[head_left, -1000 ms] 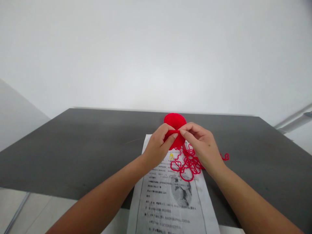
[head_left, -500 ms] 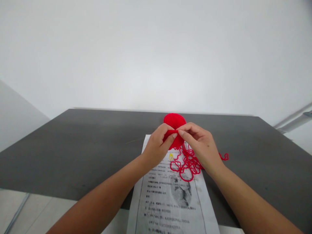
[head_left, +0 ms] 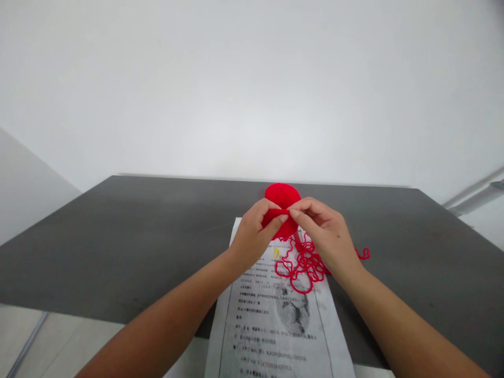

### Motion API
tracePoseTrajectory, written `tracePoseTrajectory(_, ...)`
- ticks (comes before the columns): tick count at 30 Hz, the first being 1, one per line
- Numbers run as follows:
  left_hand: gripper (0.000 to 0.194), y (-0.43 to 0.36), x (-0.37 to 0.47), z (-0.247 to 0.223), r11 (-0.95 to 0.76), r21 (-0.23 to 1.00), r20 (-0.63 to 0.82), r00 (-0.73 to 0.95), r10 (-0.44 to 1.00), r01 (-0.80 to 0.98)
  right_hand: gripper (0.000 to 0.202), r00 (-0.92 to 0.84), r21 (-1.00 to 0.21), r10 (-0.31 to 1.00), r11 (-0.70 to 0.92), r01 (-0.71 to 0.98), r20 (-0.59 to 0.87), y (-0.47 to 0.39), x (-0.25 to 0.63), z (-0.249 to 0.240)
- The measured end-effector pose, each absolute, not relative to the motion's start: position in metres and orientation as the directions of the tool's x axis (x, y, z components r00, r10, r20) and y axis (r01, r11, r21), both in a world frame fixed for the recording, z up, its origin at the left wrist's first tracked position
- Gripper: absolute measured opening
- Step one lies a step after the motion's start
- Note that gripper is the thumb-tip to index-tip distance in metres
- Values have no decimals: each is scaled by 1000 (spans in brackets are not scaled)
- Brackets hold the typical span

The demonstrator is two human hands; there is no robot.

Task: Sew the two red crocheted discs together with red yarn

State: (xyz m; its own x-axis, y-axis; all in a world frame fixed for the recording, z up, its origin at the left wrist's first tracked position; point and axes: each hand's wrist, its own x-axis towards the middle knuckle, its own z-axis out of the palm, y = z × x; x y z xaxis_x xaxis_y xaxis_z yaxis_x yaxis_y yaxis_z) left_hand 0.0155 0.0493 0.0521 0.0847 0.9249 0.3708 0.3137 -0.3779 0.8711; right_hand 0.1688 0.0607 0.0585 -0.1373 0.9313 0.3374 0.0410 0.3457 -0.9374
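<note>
Gripping red fabric (head_left: 270,216) in left hand (head_left: 251,231), apparently pinching its edge with right hand (head_left: 331,231). Best to hold that edge taut without tugging the tangled yarn (head_left: 308,261).

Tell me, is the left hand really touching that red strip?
Touching. The head view shows it: the left hand pinches the red strip between its thumb and forefinger.

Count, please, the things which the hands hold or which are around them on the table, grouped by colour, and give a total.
Red: 3 (yarn ball, held red piece, loose yarn tangle)
Yellow: 1 (small clip)
White: 1 (printed sheet)
Total: 5
</note>
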Motion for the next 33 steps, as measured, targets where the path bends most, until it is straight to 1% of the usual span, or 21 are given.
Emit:
tracePoseTrajectory(5, 12, 49, 16, 52, -395, 862, 385, 98, 918, 319, 14, -136, -934, 929, 354, 53, 344, 61, 170, 58)
tracePoseTrajectory(9, 12, 48, 17, 50, -392, 861, 376, 114, 920, 324, 12, -140, -919, 921, 379, 109, 363, 60, 170, 57)
tracePoseTrajectory(13, 11, 48, 16, 49, -393, 877, 372, 127, 920, 277, 11, -123, -911, 922, 383, 149, 368, 59, 169, 57)
tracePoseTrajectory(16, 9, 49, 16, 48, -335, 920, 323, 93, 942, 204, 11, -101, -916, 924, 380, 127, 369, 59, 168, 57)
tracePoseTrajectory(20, 13, 50, 16, 46, -282, 951, 276, 66, 959, 125, 12, -87, -924, 927, 373, 89, 366, 59, 167, 57)
tracePoseTrajectory(25, 13, 50, 16, 47, -293, 948, 287, 67, 956, 122, 11, -107, -938, 936, 342, 52, 336, 59, 168, 58)
tracePoseTrajectory(33, 13, 50, 15, 47, -306, 937, 298, 68, 952, 168, 11, -128, -935, 930, 351, 46, 343, 59, 170, 56)
